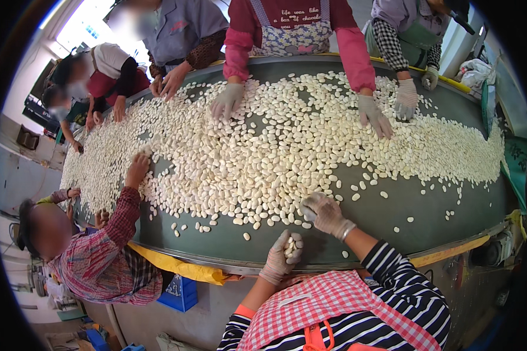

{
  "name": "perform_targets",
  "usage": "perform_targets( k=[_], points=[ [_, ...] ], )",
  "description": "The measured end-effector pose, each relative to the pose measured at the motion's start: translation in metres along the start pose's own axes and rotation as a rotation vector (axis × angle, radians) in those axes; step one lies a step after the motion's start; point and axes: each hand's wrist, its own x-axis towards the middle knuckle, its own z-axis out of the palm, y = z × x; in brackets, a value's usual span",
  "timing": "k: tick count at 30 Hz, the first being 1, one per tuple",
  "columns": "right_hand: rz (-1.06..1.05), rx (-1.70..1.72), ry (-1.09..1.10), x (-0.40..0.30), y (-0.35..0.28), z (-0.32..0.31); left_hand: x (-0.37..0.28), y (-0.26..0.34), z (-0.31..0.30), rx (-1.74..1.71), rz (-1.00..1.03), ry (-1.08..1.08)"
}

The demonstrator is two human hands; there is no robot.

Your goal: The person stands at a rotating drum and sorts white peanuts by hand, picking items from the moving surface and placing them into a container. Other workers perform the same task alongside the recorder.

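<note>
My left hand (283, 259), in a thin pale glove, is curled around several white beans (291, 247) near the belt's front edge. The beans show between its fingers and palm. My right hand (328, 215), gloved too, reaches farther forward with bent fingers at the near border of a broad layer of large white beans (254, 162). Its fingertips are partly hidden, so whether they pinch a bean cannot be told. Both hands are over a dark green sorting belt (377, 219), where a few loose beans lie apart from the layer.
Across the belt, a co-worker's gloved hands (228, 101) rest on the beans. Other people's hands work at the far right and left. A person in a checked sleeve (125, 213) reaches in from the left. Yellow sheeting (180, 265) lines the near edge; a blue crate (186, 295) stands below.
</note>
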Motion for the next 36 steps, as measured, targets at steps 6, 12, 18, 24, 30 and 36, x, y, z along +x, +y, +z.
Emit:
perform_targets(
  k=[6,12,18,24,30,36],
  points=[
    [-0.008,-0.328,-0.466,0.101,-0.017,0.023,0.004,-0.014,0.017,0.043,0.041,0.038],
    [0.061,-0.312,-0.716,0.107,-0.026,0.036,0.012,-0.027,0.015,-0.023,0.036,-0.048],
    [0.271,-0.106,-0.695,0.074,-0.006,0.009,0.021,-0.043,0.024,-0.007,0.068,-0.008],
    [0.25,0.53,-0.254,0.014,0.002,-0.016,0.032,-0.054,0.029,-0.089,0.144,0.11],
    [0.118,0.565,-0.269,-0.057,-0.004,-0.053,0.042,-0.069,0.05,-0.073,0.118,0.24],
    [0.199,0.421,-0.099,-0.061,0.027,-0.054,0.043,-0.081,0.039,-0.08,0.07,0.042]
  ],
)
